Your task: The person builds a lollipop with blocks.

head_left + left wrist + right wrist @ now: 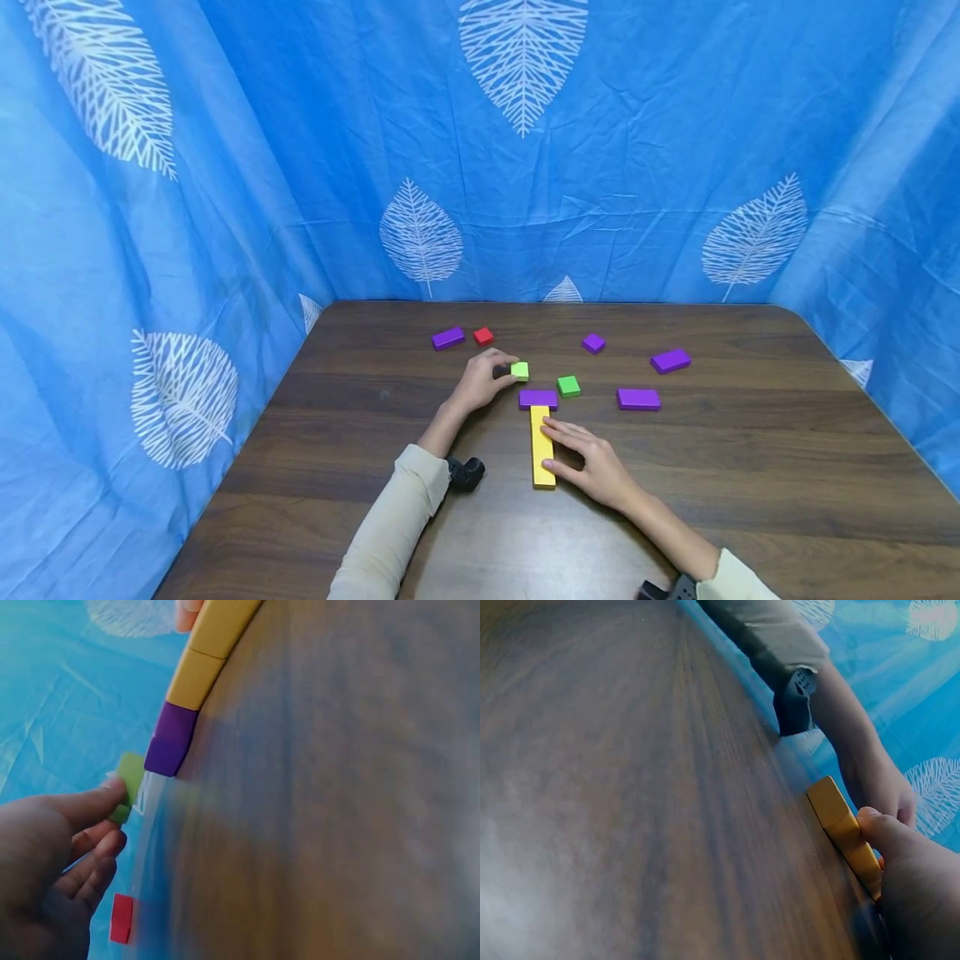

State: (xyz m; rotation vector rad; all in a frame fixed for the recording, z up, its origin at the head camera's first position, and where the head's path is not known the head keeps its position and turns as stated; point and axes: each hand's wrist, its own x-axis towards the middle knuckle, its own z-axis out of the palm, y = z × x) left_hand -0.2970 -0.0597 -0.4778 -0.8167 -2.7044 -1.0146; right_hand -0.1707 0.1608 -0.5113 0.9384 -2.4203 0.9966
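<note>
My left hand [480,382] pinches a light green block [520,372] between thumb and fingers, just behind a purple block [538,400]. In the left wrist view the green block [130,780] is close to the end of the purple block [171,740]. A row of yellow blocks [542,450] runs from the purple block toward me, its seam visible in the left wrist view. Along the row's right side, my right hand [592,467] touches the yellow with thumb and fingertips, fingers fairly straight. The right wrist view shows the thumb against the yellow block [844,829].
Right of the purple block lies a green block [568,386]. Farther back are a red block [483,336], a purple block [448,338] and a small purple one [593,343]. Two more purple blocks [638,400] [671,361] lie right. Blue curtains [600,167] surround the wooden table [750,467].
</note>
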